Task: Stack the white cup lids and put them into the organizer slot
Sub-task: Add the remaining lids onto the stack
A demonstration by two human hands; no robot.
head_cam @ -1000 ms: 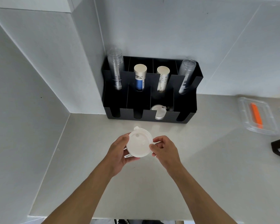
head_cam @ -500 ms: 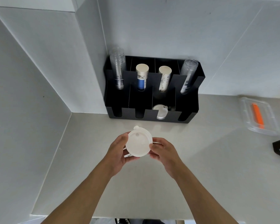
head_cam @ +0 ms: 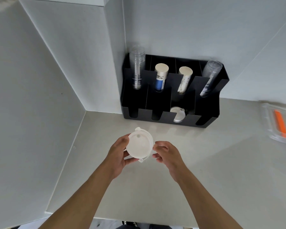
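A stack of white cup lids [head_cam: 139, 145] is held above the counter, flat side tilted toward me. My left hand [head_cam: 118, 154] grips its left and lower edge. My right hand [head_cam: 166, 153] sits at the stack's right edge, fingertips curled, touching it or just off it. The black organizer [head_cam: 157, 98] stands against the wall behind. A white lid [head_cam: 177, 114] leans in its third front slot from the left; the other front slots look dark and bare.
The organizer's back slots hold clear cup stacks [head_cam: 136, 70] [head_cam: 209, 76] and paper cup stacks [head_cam: 160, 76] [head_cam: 185, 78]. A clear tray with an orange item [head_cam: 280, 123] lies at the right. White walls close the left side; the counter's front edge is near my elbows.
My view has swung left, so the organizer sits further right. The lid stack stays between my hands, now tilted more; my right fingers have loosened at its edge.
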